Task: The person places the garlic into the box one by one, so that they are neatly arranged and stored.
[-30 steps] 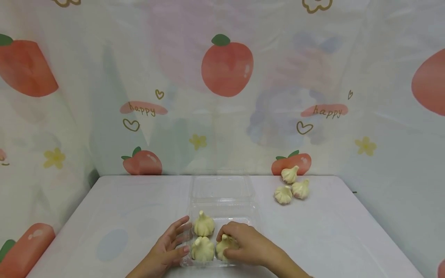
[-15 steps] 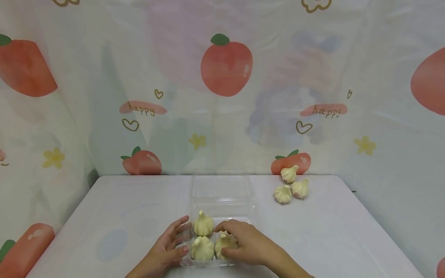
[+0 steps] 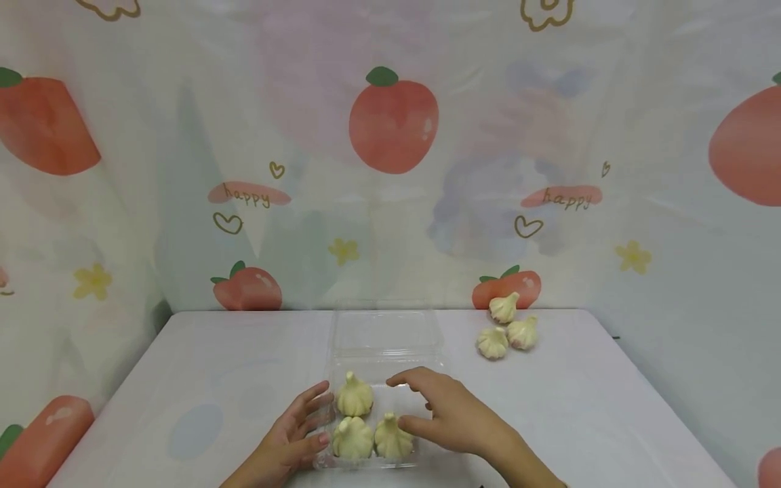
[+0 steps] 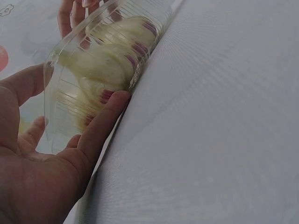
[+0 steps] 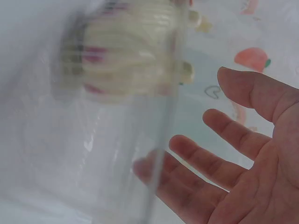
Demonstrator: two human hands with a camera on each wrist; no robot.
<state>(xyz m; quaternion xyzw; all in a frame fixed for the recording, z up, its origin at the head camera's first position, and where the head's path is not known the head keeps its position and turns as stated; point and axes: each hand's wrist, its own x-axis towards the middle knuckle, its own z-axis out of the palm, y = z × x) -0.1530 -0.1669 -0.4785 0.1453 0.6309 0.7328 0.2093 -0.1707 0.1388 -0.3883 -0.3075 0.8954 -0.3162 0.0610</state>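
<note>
A clear plastic clamshell box (image 3: 379, 465) lies with its lid (image 3: 384, 332) folded back on the white table. Three garlic bulbs sit in its base: one at the back left (image 3: 354, 396), one at the front left (image 3: 352, 440) and one at the front right (image 3: 392, 439). My left hand (image 3: 293, 430) is at the box's left side, fingers extended, with fingertips against the clear wall in the left wrist view. Over the right part of the box hovers my right hand (image 3: 454, 413), thumb and fingers spread apart and holding nothing; its thumb overlaps the front right bulb.
Three more garlic bulbs (image 3: 523, 333) form a cluster at the table's back right. Behind the table (image 3: 567, 407) hangs a pale cloth backdrop (image 3: 390, 230) printed with red fruit, and it continues along both sides.
My right hand has let go of the front right bulb, its fingers spreading as it rises back and to the right. My left hand stays at the box.
</note>
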